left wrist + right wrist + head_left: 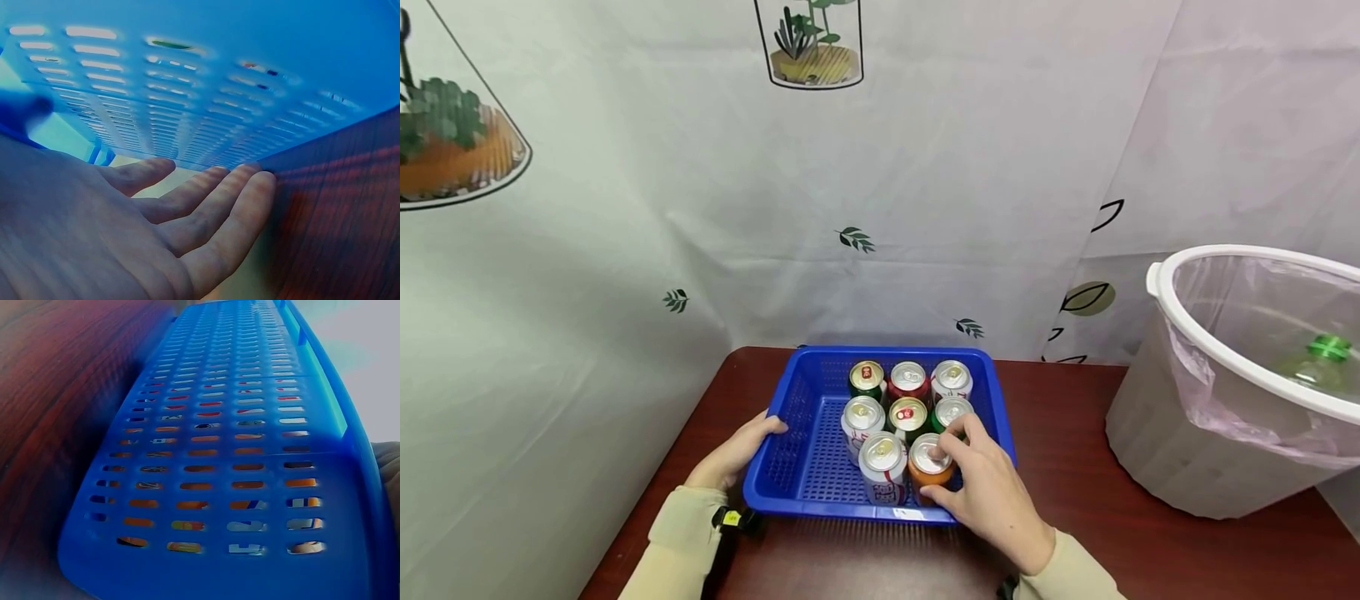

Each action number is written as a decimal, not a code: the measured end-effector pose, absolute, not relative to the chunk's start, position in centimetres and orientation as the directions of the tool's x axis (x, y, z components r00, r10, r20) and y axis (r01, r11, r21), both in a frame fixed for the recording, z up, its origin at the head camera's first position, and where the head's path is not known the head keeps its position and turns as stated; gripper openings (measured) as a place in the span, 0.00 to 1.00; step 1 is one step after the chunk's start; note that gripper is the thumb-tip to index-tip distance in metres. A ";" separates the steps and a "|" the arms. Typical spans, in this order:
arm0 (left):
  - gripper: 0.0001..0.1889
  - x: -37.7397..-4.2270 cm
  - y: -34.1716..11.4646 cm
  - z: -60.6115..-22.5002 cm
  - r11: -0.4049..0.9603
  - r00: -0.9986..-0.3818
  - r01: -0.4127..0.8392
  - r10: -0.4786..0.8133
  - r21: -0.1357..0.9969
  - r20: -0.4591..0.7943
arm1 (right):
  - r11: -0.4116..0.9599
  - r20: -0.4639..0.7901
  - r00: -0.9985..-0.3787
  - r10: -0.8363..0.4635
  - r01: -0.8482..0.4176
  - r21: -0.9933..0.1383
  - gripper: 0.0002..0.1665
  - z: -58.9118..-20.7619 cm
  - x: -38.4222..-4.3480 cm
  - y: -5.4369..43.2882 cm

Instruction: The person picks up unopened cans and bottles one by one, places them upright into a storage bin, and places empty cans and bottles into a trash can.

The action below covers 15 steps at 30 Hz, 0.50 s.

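A blue plastic basket (820, 505) stands on the table with several drink cans grouped in its middle and right part. My right hand (996, 492) holds an orange can (929, 477) at the front right, thumb low on its near side and fingers at its top. Beside it stands a white can (883, 471) with dark print. The right wrist view shows orange through the slots of the basket wall (206, 575). At the left rim, my left hand (741, 450) rests a digit over the edge. Its other fingers (212, 231) extend loosely along the outside of the slotted wall.
To the right stands a large white-rimmed bin (1187, 450) with a pinkish liner and a green-capped bottle (1326, 362) inside. The dark red wooden table (1045, 417) meets a pale curtain (925, 208) with plant prints behind the basket.
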<state>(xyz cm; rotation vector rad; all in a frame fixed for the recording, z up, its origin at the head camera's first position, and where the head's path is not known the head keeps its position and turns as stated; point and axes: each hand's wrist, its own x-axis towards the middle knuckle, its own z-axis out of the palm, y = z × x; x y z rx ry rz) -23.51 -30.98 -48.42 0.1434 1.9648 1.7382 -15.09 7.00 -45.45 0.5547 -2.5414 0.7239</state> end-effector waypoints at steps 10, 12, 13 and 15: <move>0.40 -23.5 -31.1 -48.5 0.175 -0.860 -0.250 0.412 0.952 -0.301 | 0.755 0.464 -0.857 -0.223 -0.453 -0.474 0.35 -45.5 -15.1 7.2; 0.40 -23.5 -31.0 -48.4 0.175 -0.861 -0.251 0.409 0.952 -0.303 | 0.752 0.482 -0.842 -0.241 -0.476 -0.456 0.33 -45.6 -15.2 7.4; 0.40 -23.5 -31.0 -48.5 0.176 -0.863 -0.254 0.403 0.951 -0.305 | 0.751 0.491 -0.833 -0.253 -0.489 -0.443 0.33 -45.6 -15.2 7.5; 0.41 -23.6 -30.9 -48.4 0.178 -0.866 -0.257 0.395 0.950 -0.308 | 0.752 0.510 -0.813 -0.281 -0.516 -0.410 0.32 -45.6 -15.2 7.7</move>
